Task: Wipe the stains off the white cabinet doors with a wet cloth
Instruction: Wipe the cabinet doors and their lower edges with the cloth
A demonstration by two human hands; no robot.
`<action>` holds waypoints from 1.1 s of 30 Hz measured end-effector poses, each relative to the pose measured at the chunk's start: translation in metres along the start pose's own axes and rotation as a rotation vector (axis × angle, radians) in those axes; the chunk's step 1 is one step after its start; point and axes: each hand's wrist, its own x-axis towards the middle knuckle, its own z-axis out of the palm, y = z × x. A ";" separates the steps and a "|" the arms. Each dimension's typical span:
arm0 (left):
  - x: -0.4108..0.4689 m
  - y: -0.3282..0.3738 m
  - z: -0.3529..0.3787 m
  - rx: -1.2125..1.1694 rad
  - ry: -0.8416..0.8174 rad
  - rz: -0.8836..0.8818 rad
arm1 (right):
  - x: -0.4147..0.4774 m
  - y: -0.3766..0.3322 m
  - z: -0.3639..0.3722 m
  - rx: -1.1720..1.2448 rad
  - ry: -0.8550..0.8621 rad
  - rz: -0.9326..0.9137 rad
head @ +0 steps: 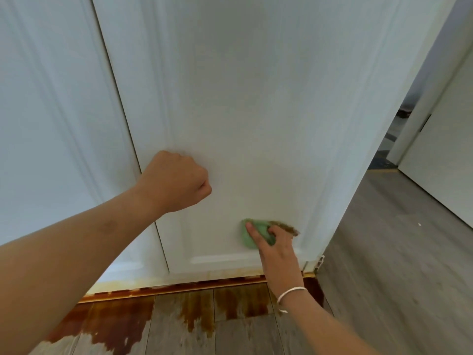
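Note:
The white cabinet door (243, 111) fills the middle of the view. Low on it, my right hand (276, 249) presses a green cloth (252, 235) against the panel, fingers curled over the cloth. A brown stain (288, 226) shows just right of the cloth, partly under it. Higher and to the left, my left hand (174, 183) is balled into a fist against the same door and holds nothing. A second white door (51, 124) stands to the left.
Rust-brown stains (122, 321) spread over the grey wood floor below the doors and along the bottom trim (179, 288). Grey floor (396, 252) runs to the right, with another white door (440, 155) and a doorway at far right.

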 end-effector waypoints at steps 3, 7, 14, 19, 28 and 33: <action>0.001 0.000 -0.004 -0.002 -0.045 -0.031 | 0.020 0.003 -0.021 0.190 0.090 0.072; 0.002 -0.002 -0.009 -0.065 -0.048 -0.046 | 0.095 -0.002 -0.077 0.341 0.523 0.153; 0.009 -0.002 -0.004 0.017 -0.038 0.027 | 0.146 -0.040 -0.088 0.324 0.664 0.146; 0.009 -0.004 -0.009 0.056 -0.139 0.040 | 0.087 -0.027 -0.034 0.030 0.260 -0.528; 0.008 -0.053 -0.053 0.022 0.096 0.016 | 0.185 -0.058 -0.124 0.279 0.657 -0.086; 0.001 -0.079 -0.059 0.060 0.043 0.054 | 0.240 -0.088 -0.154 0.229 0.766 -0.117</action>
